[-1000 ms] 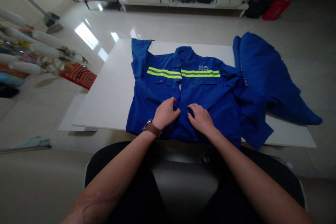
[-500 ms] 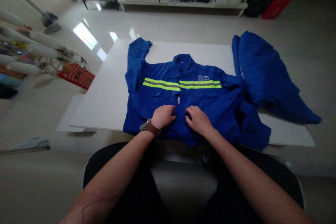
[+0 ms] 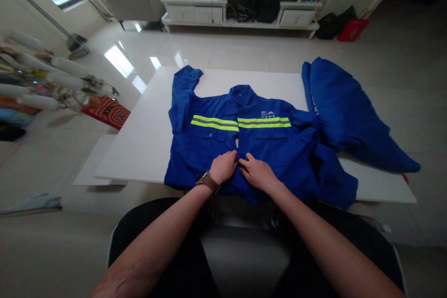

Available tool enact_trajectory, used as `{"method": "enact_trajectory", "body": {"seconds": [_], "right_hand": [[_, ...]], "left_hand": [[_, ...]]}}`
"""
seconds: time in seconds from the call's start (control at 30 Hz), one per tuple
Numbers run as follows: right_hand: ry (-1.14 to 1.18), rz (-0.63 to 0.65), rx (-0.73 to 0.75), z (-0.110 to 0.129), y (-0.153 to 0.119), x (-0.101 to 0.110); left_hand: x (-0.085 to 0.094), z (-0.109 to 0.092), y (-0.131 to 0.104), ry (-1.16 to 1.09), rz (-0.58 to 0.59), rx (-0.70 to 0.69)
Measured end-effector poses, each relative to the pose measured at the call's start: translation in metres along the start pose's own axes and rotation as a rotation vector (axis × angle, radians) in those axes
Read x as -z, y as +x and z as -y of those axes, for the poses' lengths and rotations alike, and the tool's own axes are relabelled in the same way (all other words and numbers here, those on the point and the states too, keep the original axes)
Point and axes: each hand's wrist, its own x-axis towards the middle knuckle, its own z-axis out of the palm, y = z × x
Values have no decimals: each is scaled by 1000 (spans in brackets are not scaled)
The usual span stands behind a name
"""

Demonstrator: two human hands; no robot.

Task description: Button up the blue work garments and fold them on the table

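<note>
A blue work jacket [image 3: 209,149] with yellow-green reflective stripes lies front up on a white table [image 3: 139,135], collar at the far side. My left hand [image 3: 224,167], with a brown-strapped watch at the wrist, is closed on the left front edge of the jacket, below the chest stripe. Just right of it, my right hand [image 3: 256,172] has its fingers pinched on the front opening's other edge. The fingertips of both hands nearly meet. The jacket's left-side sleeve is bent up toward the far edge; the right-side sleeve is crumpled.
Another blue cloth bundle [image 3: 349,111] lies on the table's right end and hangs past it. A red KFC bag [image 3: 108,111] is left of the table. Beyond stand a white cabinet [image 3: 195,13], a grey ottoman [image 3: 134,0] and a red bag [image 3: 352,29].
Both hands have come together at the jacket's front opening, and their fingers have closed in on its edges. The view has tilted up, showing more of the cabinet top.
</note>
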Motion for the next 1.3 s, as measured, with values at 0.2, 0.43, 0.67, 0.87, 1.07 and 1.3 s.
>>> {"method": "enact_trajectory", "body": {"seconds": [0.2,0.43,0.67,0.87,1.07,1.3], "right_hand": [[-18,17,47,-1,0,4],[-77,28,109,0,1,5],[177,-64,-185,-7,5,-14],[700,-273,-451,-20,18,-26],[1127,-311,-608,-27,26,-24],[1429,-322,-599,-19,24,-13]], "left_hand": [[1,1,1,-31,13,1],[1,4,4,45,60,-18],[0,4,3,24,179,-41],[9,5,4,-254,157,-12],[12,7,11,-599,40,8],[9,4,12,-649,-90,-5]]}}
